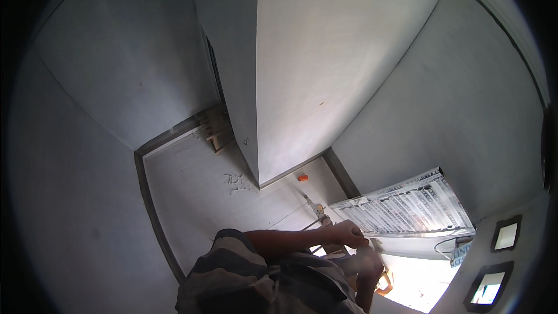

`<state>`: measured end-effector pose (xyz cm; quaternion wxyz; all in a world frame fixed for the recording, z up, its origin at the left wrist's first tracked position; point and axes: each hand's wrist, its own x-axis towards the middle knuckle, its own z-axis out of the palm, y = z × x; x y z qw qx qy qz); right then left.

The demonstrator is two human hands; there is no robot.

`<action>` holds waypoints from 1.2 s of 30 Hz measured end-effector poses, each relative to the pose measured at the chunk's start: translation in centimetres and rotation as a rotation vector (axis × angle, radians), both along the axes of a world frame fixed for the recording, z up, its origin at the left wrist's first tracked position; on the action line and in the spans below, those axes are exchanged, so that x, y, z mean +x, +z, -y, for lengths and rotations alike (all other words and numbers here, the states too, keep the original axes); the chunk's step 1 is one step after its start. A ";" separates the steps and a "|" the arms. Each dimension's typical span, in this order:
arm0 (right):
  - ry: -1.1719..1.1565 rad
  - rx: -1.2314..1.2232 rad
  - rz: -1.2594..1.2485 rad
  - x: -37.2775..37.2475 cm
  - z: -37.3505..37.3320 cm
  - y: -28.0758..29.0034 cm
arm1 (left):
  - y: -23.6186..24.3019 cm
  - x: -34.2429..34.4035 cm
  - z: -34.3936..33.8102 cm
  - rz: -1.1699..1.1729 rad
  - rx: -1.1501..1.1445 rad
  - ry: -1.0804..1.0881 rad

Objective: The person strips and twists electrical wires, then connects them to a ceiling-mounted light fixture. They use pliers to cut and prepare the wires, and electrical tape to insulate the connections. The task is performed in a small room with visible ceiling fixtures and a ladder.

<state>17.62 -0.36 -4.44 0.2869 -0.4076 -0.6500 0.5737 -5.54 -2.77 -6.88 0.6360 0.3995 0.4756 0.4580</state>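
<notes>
My left arm reaches across my body in a striped sleeve. My left hand (pixel 347 234) is closed, with its fingers bent and thumb side toward the other hand. Just below it, my right hand (pixel 367 260) is curled with fingertips close to the left ones. Whatever is between them is too small or hazy to make out. Beyond the hands, a long thin tool with a pale blade-like end (pixel 314 204) lies low over the floor; its kind is unclear. A flat panel in printed protective film (pixel 401 206) leans by the right wall, close past my hands.
A white wall corner (pixel 257 110) juts toward me. Near its foot lie a small orange object (pixel 303 178) and scattered pale strips (pixel 237 183). Wooden pieces (pixel 218 134) stand behind it. At right are a blue-and-white bag (pixel 461 253) and two small wall openings (pixel 489 288).
</notes>
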 end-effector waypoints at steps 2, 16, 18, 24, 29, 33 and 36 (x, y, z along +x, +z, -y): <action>0.038 0.087 0.114 -0.4 -0.1 0.0 | 0.1 0.4 0.3 -0.029 0.072 0.041; -0.061 -0.218 0.051 -1.5 1.2 2.8 | -2.5 0.6 -0.7 0.036 0.116 -0.167; -0.109 -0.319 0.081 -2.5 1.6 3.9 | -1.3 0.7 -0.9 -0.167 0.119 -0.176; -0.083 -0.227 0.120 0.8 -0.3 -2.8 | -0.4 0.7 -1.4 -0.361 0.208 -0.183; -0.133 -0.147 0.041 -1.7 2.7 5.2 | -0.5 0.3 -1.6 -0.122 0.051 -0.286; -0.112 -0.211 0.033 -1.7 2.9 6.6 | 0.4 0.5 -1.4 -0.129 -0.002 -0.331; -0.088 -0.234 0.015 -1.2 3.1 7.1 | 0.8 0.3 -1.3 -0.074 0.018 -0.353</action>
